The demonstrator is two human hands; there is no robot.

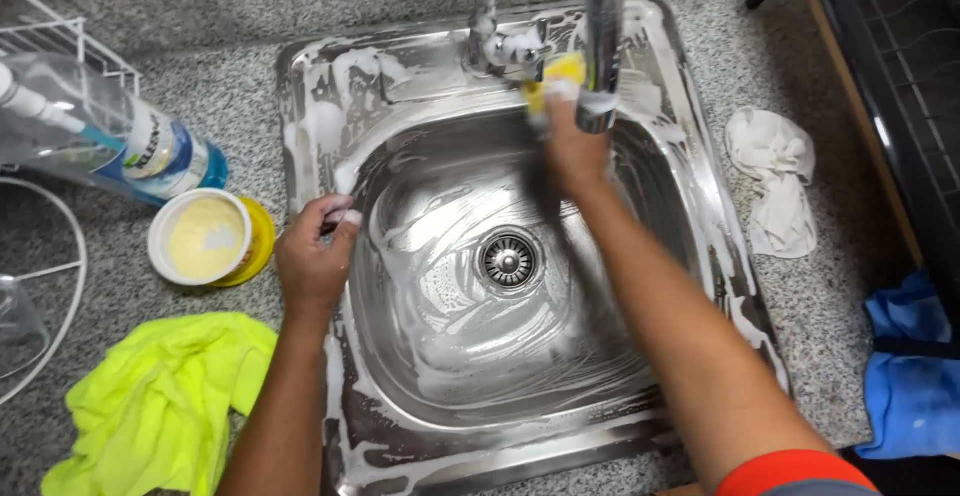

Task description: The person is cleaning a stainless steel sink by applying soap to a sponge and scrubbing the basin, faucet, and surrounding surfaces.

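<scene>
A soapy stainless steel sink is set in a speckled grey counter, its drain in the middle of the basin. My right hand presses a yellow sponge against the sink's back rim, just under the chrome tap. My left hand rests on the sink's left rim, fingers curled over the foamy edge, with nothing visibly held in it.
An open tub of yellowish paste and a lying blue bottle sit to the left. A neon yellow cloth lies at front left, a white rag right of the sink, a blue cloth at far right. A wire rack is at back left.
</scene>
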